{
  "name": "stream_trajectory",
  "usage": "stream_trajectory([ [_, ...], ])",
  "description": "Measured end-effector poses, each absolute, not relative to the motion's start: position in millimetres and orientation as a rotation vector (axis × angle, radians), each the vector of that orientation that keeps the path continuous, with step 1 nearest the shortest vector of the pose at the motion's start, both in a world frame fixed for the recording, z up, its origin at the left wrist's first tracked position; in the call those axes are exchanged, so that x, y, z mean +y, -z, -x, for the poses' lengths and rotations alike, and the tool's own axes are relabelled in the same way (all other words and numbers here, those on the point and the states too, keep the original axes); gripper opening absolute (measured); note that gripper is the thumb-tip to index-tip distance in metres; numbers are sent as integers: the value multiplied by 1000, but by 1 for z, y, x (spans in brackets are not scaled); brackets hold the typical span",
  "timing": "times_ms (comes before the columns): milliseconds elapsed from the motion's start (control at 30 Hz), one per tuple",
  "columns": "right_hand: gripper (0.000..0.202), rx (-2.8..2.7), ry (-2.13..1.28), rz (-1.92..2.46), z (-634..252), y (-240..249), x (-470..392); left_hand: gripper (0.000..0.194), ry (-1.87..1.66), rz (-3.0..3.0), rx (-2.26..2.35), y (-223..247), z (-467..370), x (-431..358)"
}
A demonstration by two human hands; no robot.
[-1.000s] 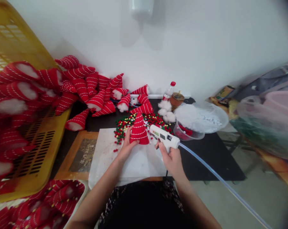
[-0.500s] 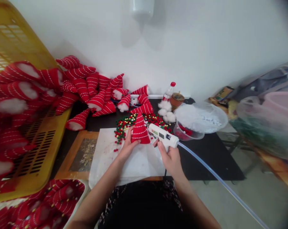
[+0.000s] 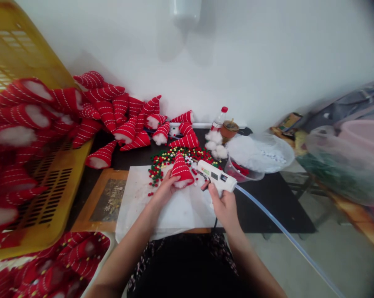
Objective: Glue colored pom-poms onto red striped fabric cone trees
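Note:
My left hand (image 3: 166, 189) is closed around the lower left side of a red stuffed cone (image 3: 181, 170) with white stitched lines; white stuffing shows at its base. In my right hand (image 3: 224, 203) is a white glue gun (image 3: 216, 176), its nozzle pointing left, a short gap from the cone. A clear, bluish tube (image 3: 267, 213) runs from the gun's back toward the lower right. Below both hands lies a white sheet (image 3: 187, 211). Small red, green, yellow and white pompoms (image 3: 157, 171) are scattered just beyond it.
A yellow crate (image 3: 55, 207) heaped with red cones fills the left, above a white bin (image 3: 111, 244) of more cones. More cones (image 3: 121, 111) pile against the wall. Cotton balls (image 3: 216, 145), a bottle (image 3: 219, 118), a brown pot (image 3: 229, 130) and clear bowls (image 3: 280, 155) stand at the back right.
The cone has tipped in my left hand, so its stuffed base now shows. My right hand has drawn the glue gun slightly right and away from the cone.

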State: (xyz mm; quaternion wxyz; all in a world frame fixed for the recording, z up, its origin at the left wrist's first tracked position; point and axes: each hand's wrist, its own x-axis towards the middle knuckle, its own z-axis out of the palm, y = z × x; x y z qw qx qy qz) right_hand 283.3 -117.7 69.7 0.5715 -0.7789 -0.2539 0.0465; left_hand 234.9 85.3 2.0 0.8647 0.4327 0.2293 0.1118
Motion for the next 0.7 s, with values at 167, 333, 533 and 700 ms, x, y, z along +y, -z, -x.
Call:
stream_trajectory([
  [167,38,-678,-65,1862,-288,-63,-118,85,-228,-1001,473,-4,-233,83],
  [333,39,-710,-69,1938,-294,-60,-114,87,-268,-1101,385,-4,-230,82],
  [533,38,-719,-81,1926,-296,-66,-110,81,-317,-1208,322,5,-230,85],
  [700,38,-747,-83,1934,-297,-69,-107,81,-319,-1304,304,3,-230,86],
])
